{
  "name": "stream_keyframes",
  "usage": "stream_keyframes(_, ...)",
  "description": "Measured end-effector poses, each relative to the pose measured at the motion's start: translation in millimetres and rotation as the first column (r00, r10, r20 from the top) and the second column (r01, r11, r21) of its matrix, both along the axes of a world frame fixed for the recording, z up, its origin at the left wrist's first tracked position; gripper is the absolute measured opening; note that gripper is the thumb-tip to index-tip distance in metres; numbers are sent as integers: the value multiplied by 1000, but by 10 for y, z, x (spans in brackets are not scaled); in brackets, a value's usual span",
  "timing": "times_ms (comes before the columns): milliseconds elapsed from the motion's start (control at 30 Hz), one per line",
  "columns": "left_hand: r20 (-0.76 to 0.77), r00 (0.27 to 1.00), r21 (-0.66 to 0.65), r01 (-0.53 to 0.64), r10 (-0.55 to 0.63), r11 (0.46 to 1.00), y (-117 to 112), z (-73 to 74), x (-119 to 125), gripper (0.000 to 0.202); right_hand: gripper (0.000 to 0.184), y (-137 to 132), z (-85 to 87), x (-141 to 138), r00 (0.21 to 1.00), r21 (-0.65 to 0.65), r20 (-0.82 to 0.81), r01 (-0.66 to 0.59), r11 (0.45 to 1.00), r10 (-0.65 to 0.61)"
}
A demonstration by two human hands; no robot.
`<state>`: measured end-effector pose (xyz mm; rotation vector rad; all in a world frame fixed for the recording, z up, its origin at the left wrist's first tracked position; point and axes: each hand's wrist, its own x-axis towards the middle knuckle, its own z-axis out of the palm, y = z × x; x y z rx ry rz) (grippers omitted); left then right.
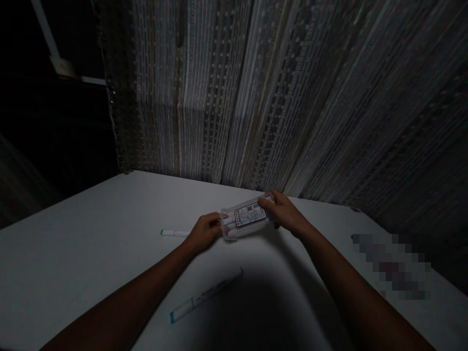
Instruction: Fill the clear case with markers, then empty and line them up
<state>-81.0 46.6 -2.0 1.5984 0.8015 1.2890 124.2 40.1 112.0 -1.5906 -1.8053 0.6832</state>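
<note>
A right hand (286,212) pinches a clear pen case (249,215) between thumb and fingers, seemingly to steady it for the left hand (204,232), whose fingers curl at the other end, their grip unclear.

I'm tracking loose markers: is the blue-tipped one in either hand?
No, the blue-tipped marker lies on the white table, while the left hand and right hand are at the clear case.

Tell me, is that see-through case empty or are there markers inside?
It isn't empty: white markers show through the clear case. Its label hides part, so I cannot tell if it's full.
</note>
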Motion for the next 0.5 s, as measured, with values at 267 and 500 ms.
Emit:
stream_keyframes(267,-311,946,135,-52,92,990,50,31,-72,17,26,26,-290,47,972,-231,-210,56,971,-106)
stream_keyframes(500,-469,872,266,-12,141,964,86,-30,-81,12,46,-1156,-1145,14,834,575,517,-506,643,195)
